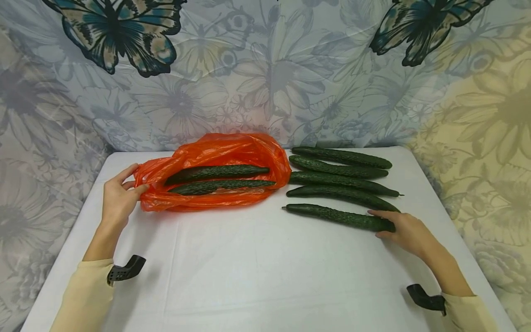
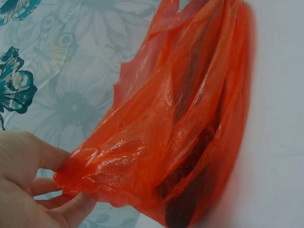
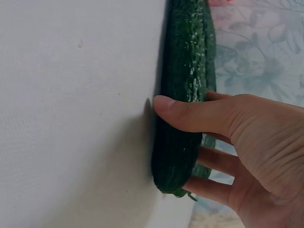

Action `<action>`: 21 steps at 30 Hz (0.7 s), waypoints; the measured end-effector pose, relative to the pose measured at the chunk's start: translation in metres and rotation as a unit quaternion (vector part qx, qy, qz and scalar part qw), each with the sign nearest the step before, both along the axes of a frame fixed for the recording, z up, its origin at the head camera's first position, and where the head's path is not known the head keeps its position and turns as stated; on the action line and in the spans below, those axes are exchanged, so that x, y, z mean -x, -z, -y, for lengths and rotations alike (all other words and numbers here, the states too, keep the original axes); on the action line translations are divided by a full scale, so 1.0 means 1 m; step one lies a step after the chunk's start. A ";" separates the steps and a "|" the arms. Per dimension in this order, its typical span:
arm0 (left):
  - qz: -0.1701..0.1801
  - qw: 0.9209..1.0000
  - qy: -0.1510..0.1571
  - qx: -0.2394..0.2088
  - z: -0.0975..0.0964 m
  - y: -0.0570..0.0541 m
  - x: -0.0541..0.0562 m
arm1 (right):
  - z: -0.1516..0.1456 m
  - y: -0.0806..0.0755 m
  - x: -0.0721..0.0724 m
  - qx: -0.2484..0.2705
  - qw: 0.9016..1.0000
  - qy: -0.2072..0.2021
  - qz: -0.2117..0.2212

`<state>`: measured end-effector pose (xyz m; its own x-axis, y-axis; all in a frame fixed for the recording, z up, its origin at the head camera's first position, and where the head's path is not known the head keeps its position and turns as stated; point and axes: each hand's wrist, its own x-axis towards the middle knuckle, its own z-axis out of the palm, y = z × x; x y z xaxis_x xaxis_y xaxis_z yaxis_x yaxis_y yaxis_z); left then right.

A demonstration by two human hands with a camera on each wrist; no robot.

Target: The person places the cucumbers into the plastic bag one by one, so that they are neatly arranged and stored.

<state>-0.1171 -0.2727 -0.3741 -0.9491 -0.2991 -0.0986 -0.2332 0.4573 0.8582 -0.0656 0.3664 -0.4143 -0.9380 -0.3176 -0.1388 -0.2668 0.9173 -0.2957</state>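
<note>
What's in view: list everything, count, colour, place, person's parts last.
Table: 1, white, centre
Floral backdrop: count unclear, grey-blue and yellow, behind, beside table
Butterfly prints: 2, teal, on backdrop
Bag: 1, orange-red, table's left
Bagged cucumbers: 2 visible, green, inside bag
Loose cucumbers: 5, green, right of bag
Wrist devices: 2, black, bottom left, right
Sleeves: 2, cream, bottom corners
Left grip: 1, bare, pinching bag's left end
Right grip: 1, bare, round nearest cucumber's right end
</note>
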 end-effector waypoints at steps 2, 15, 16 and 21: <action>-0.001 1.000 0.001 0.001 0.000 0.000 -0.001 | 0.000 -0.002 -0.001 -0.004 1.000 0.000 0.007; -0.006 1.000 0.007 -0.003 0.001 0.001 -0.001 | -0.003 0.002 -0.006 0.087 0.993 -0.049 -0.068; -0.006 1.000 0.007 -0.004 0.002 0.001 -0.001 | -0.004 0.003 -0.006 0.096 0.991 -0.050 -0.073; -0.011 1.000 0.005 -0.005 0.002 0.000 -0.001 | -0.005 0.001 -0.003 0.134 0.985 -0.058 -0.092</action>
